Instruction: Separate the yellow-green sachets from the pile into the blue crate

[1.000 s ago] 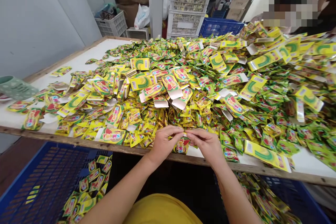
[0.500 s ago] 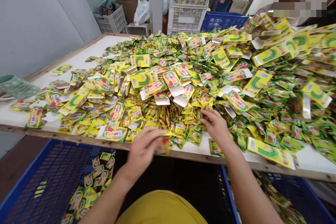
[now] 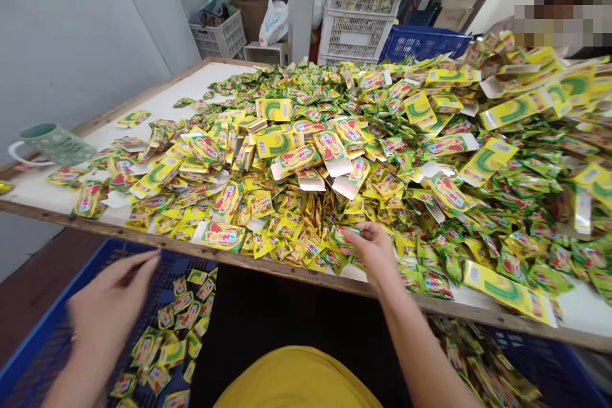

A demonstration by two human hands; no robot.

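Observation:
My left hand [image 3: 112, 296] hangs over the blue crate [image 3: 52, 325] below the table's front edge. Its thumb and fingers are pinched together, and what lies between them, if anything, I cannot make out. Several small yellow-green sachets [image 3: 172, 352] lie in that crate. Above the front part of the table, my right hand [image 3: 377, 255] grips a small green sachet [image 3: 344, 236] between thumb and fingers. Around it spreads a heap of yellow and green sachets [image 3: 291, 226] mixed with flat yellow boxes [image 3: 222, 236], some with open white flaps.
A green mug [image 3: 60, 143] stands at the table's left. Under the table on the right, another blue crate [image 3: 540, 357] holds packets. White crates [image 3: 356, 35] are stacked behind, beside a blue crate [image 3: 423, 44]. Part of another person [image 3: 564, 0] shows at the upper right.
My left hand has moved left and down from the table edge to over the blue crate; the packet near it is no longer visible there. My right hand has shifted slightly toward me, now with a sachet.

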